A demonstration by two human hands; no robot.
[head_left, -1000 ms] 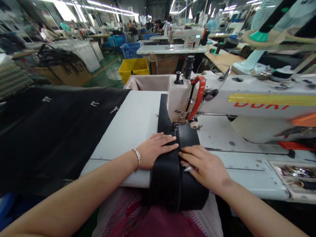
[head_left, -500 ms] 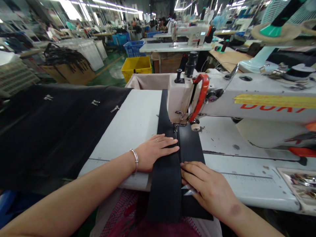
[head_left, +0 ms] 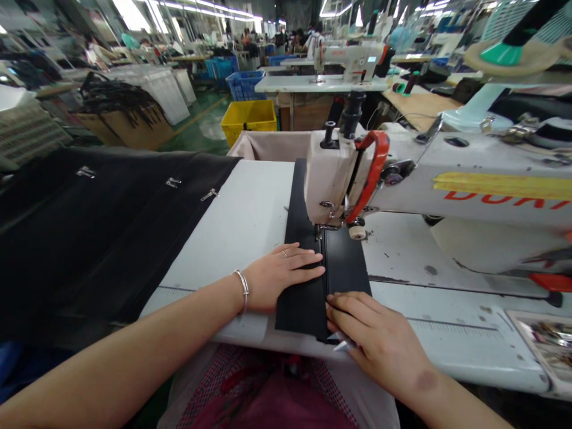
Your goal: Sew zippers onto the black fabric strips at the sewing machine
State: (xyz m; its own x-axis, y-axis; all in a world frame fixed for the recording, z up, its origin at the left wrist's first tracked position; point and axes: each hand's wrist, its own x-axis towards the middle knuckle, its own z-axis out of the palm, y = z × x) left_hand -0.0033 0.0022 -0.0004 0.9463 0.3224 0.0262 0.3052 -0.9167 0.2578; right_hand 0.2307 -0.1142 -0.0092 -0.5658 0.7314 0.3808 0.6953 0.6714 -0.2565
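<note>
One black strip [head_left: 300, 307] runs away from me under the presser foot [head_left: 318, 233]; my open left hand [head_left: 282, 275] lies nearer that foot than my right hand [head_left: 373, 330], closed on a pointed tool [head_left: 343, 345].

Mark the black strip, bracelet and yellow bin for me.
Black strip [head_left: 345, 265]: head view, on its right-hand panel.
Bracelet [head_left: 245, 288]: head view, on the silver band's right side.
Yellow bin [head_left: 251, 124]: head view, on its near wall.

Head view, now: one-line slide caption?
Left hand and right hand on a black panel lying partly under a sewing machine, a larger black sheet at left.
</note>
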